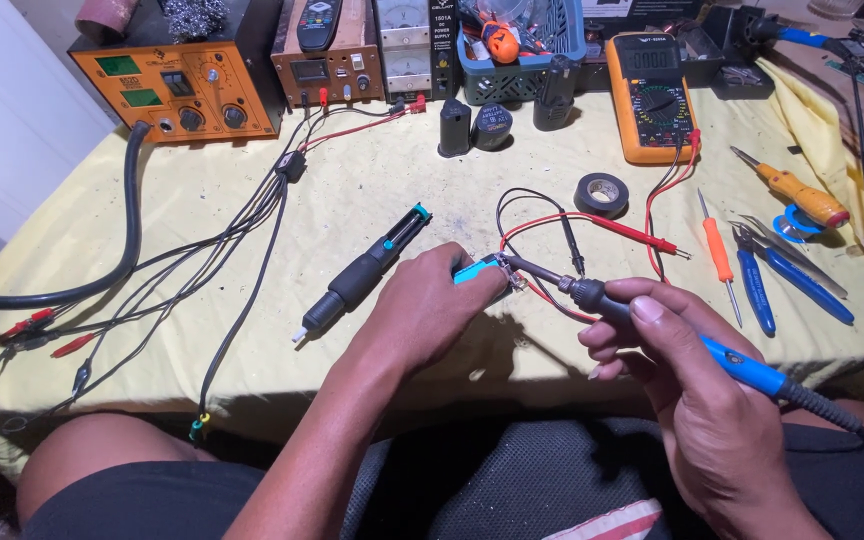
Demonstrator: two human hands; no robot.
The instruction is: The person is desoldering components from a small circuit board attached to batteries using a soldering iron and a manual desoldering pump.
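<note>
The person sat at a bench draped in a yellow cloth (372, 210), both bare hands working near its front edge. The left hand (422, 310) was curled narrow around a small light-blue part (480, 270), pinching it down against the cloth so only its upper end showed past the fingers. The right hand (692, 390) was wrapped around the blue handle of a soldering iron (652, 325), held like a pen, its dark tip pointing toward ten o'clock and touching the blue part at the far end; I could not tell exactly which spot on it. Red and black probe leads (592, 220) looped on the cloth just beyond the tip, running up toward one o'clock to an orange multimeter (652, 95). A black and teal desoldering pump (362, 275) lay just beside the left hand at about ten o'clock from it, slanting up to the right. A roll of black tape (602, 193) lay at twelve o'clock from the right hand. Off at three o'clock were an orange screwdriver (718, 250) and blue-handled pliers (792, 275). Far at eleven o'clock stood an orange rework station (177, 90), its thick black hose (132, 220) sweeping down the left side
</note>
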